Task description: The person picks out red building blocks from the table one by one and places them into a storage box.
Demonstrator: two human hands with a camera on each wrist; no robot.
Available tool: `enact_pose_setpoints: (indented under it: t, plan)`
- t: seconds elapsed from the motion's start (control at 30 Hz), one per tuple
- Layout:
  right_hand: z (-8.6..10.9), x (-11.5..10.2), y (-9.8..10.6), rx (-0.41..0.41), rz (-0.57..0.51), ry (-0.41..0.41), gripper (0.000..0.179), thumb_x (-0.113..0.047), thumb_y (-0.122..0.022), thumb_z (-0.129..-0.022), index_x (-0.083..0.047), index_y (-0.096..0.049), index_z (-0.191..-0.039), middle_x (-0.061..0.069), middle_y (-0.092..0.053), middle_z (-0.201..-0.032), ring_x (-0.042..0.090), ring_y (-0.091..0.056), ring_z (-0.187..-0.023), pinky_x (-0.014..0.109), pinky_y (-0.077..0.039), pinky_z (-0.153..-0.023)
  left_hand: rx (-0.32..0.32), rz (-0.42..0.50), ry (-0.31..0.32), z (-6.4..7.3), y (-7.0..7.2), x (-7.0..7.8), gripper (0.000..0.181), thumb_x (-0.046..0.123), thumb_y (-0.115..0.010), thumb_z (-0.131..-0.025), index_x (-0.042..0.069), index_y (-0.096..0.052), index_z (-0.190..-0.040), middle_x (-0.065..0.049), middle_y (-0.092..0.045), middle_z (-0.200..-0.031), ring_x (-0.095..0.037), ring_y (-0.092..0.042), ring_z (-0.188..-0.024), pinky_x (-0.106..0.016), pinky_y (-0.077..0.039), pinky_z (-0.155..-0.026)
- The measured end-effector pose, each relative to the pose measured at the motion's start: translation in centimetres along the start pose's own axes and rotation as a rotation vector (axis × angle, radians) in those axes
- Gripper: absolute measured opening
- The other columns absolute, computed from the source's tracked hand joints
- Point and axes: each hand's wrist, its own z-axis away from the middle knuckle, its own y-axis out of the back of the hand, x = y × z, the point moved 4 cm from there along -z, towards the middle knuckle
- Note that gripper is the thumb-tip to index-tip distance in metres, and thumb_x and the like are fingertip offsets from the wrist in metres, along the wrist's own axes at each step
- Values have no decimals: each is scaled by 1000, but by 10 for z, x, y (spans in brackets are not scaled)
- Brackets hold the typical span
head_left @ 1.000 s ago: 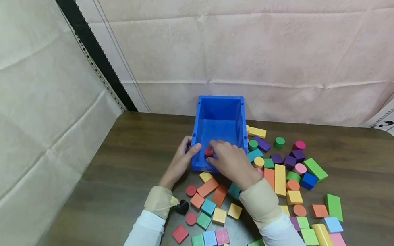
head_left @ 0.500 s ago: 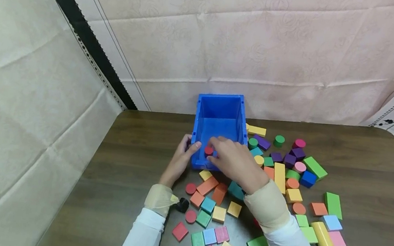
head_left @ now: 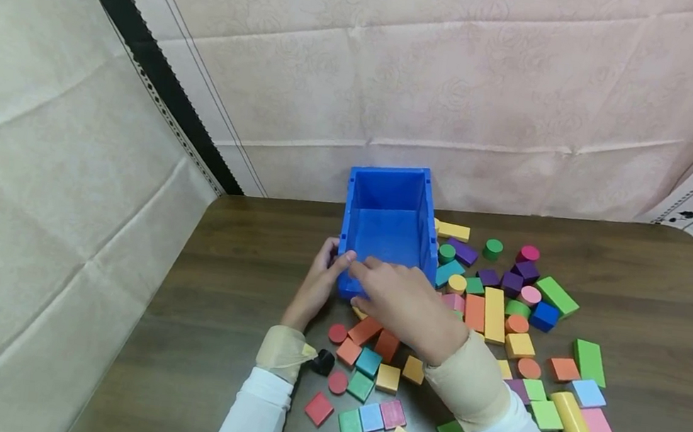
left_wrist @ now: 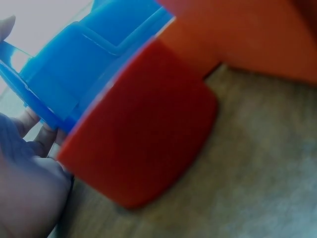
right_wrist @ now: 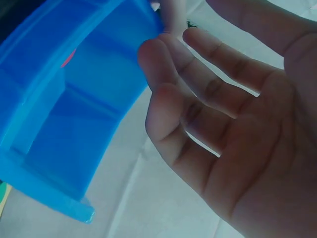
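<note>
A blue plastic bin (head_left: 386,231) stands at the far edge of the table. My left hand (head_left: 319,278) grips its left wall near the front corner, thumb over the rim and fingers outside. Over the bin's near end is my right hand (head_left: 408,298), its fingers loosely bent and pointing left. In the right wrist view, nothing shows between those fingers (right_wrist: 166,111), and a bit of red (right_wrist: 69,58) is visible inside the bin. The right hand covers most of the bin's front part in the head view. A red round block (left_wrist: 143,124) looms large in the left wrist view.
Many coloured wooden blocks lie in front of and to the right of the bin, among them a long yellow block (head_left: 493,316) and a yellow cylinder (head_left: 572,421). An orange block (head_left: 365,331) lies just before the bin. A cloth backdrop (head_left: 494,104) rises behind the table (head_left: 202,299).
My right hand has shifted left and toward the bin's near rim. The red round block seen inside the bin earlier is now hidden in the head view. The left hand stays put.
</note>
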Motion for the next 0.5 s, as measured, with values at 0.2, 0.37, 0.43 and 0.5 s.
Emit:
enact_pose_setpoints:
  t: [0.2, 0.37, 0.43, 0.5]
  plan:
    - [-2, -12, -3, -25, 25, 31, 55, -39, -83, -91, -14, -68, -138, 10, -74, -125, 33, -75, -108, 52, -63, -87, 11, -3, 0, -1, 1, 2, 39, 38, -55, -107, 10, -50, -134, -14, -57, -134, -30, -56, -122, -51, -45, -109]
    - [-1, -22, -9, -31, 40, 72, 52, -36, -84, -91, -12, -71, -135, 10, -75, -122, 30, -75, -105, 48, -64, -83, 20, -13, 22, 0, 1, 0, 36, 37, -55, -107, 12, -50, -133, -15, -58, -137, -33, -56, -125, -56, -45, -112]
    - [-1, -24, -11, -18, 59, 87, 50, -35, -84, -91, -12, -71, -134, 10, -76, -120, 29, -76, -103, 47, -65, -82, 20, -17, 26, 0, 0, -1, 37, 37, -54, -107, 12, -50, -134, -16, -58, -138, -34, -56, -126, -57, -45, -112]
    - [0, -26, -13, 1, 87, 106, 49, -36, -84, -91, -12, -72, -131, 9, -77, -117, 28, -76, -100, 47, -65, -82, 15, -18, 24, 0, 0, -2, 39, 38, -55, -107, 12, -50, -135, -16, -58, -139, -34, -56, -127, -58, -45, -112]
